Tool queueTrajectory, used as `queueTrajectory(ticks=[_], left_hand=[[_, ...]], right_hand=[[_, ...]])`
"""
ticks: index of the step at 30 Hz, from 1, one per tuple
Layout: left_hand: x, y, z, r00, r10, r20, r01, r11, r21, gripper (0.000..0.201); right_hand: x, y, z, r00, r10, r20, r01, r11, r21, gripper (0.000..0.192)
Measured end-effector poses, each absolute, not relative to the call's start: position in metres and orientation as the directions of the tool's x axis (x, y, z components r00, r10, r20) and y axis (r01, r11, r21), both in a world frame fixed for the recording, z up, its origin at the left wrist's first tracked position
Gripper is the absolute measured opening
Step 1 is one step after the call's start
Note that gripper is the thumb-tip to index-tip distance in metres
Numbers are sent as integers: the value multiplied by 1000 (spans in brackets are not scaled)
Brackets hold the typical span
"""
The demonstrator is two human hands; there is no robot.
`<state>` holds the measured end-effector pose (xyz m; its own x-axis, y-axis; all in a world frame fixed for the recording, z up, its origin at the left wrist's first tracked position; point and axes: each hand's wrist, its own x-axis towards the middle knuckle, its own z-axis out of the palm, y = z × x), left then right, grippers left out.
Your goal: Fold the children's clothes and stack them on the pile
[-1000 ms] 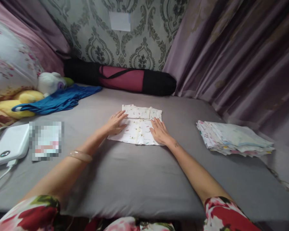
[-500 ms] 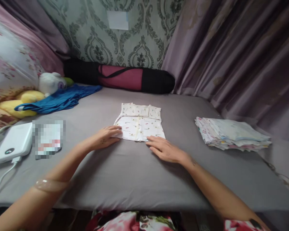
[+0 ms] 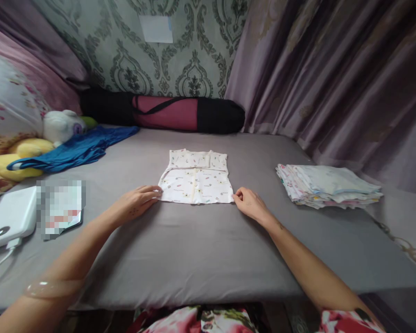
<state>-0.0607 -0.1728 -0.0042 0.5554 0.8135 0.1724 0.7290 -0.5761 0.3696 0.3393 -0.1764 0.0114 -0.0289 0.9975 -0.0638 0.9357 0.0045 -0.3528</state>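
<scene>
A small white printed baby shirt lies flat on the grey bed sheet, its sleeves folded in. My left hand rests at the shirt's near left corner, fingertips touching the hem. My right hand is at the near right corner, fingers curled and pinching the hem's edge. A pale bangle sits on my left forearm.
A stack of folded baby clothes sits to the right. At the left are a white power bank with cable, a blurred card, a blue cloth and plush toys. A black and maroon roll bag lies against the wall.
Both hands slid off the shirt's front toward me and apart, ending at its two near corners. The camera view shifted slightly to the right.
</scene>
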Motion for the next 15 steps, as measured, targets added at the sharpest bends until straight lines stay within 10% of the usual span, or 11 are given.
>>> queueTrajectory(ticks=[15], left_hand=[[-75,-169,-15,646,745,168,629,-644,436,39]], right_hand=[[346,-174,4,-241,969,-44,737,154,-658,42]])
